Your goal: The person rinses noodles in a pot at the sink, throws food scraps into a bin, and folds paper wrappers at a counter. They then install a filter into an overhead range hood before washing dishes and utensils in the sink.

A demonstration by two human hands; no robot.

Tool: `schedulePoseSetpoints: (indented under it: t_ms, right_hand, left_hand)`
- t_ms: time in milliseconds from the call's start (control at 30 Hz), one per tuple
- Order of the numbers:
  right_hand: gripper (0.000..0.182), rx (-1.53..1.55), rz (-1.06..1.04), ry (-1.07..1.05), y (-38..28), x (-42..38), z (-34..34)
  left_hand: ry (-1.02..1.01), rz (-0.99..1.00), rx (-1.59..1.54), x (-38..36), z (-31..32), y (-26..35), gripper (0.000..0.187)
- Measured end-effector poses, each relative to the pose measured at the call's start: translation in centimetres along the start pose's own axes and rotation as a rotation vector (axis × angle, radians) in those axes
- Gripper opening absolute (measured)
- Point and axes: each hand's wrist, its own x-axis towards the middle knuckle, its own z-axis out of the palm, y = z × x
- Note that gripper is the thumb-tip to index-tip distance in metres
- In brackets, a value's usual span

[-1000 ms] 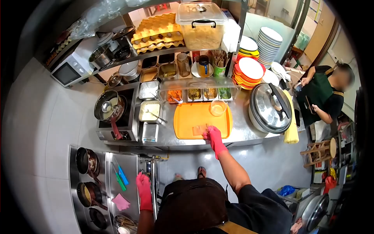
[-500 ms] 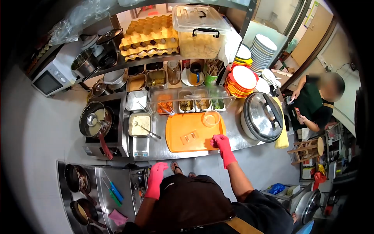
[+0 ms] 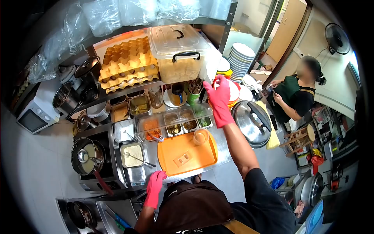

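Observation:
My right hand (image 3: 219, 99), in a pink rubber glove, is raised and reaches over the counter towards the stack of red and yellow plates (image 3: 233, 94). Its fingers are apart and nothing shows between them. My left hand (image 3: 156, 187), gloved the same way, is low at the front edge, its fingertips right at the near left corner of the orange tray (image 3: 171, 150). It holds nothing that I can see. On the tray are a clear plastic cup (image 3: 201, 137) and a small flat packet (image 3: 182, 158).
Topping containers (image 3: 180, 123) stand behind the tray. A large lidded pot (image 3: 251, 124) is at the right, with tall stacked plates (image 3: 240, 58) beyond. At the left a pan (image 3: 86, 156) sits on the stove. Overhead, a shelf bears egg trays (image 3: 128, 62). Another person (image 3: 294, 93) stands at the right.
My right hand has moved from the tray's right front corner up and away towards the plates. My left hand has come to the tray's left front corner. The view has shifted.

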Motion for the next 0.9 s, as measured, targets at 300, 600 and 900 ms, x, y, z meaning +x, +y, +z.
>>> schedulePoseSetpoints:
  t_ms: [300, 600, 900]
  right_hand:
    - [0.009, 0.306, -0.472, 0.009, -0.8, -6.2, -4.6]
    - [0.030, 1.200, 1.197, -0.753, 2.2, -19.9, -9.5]
    - [0.022, 0.861, 1.059, -1.206, 6.1, -22.1, -12.2]
  left_hand:
    - [-0.108, 0.069, -0.231, -1.5, 3.8, 8.6, 0.053]
    - [-0.731, -0.037, -0.768, 0.6, 10.4, 13.8, 0.098]
    - [-0.333, -0.112, -1.045, 3.0, 12.3, 11.9, 0.054]
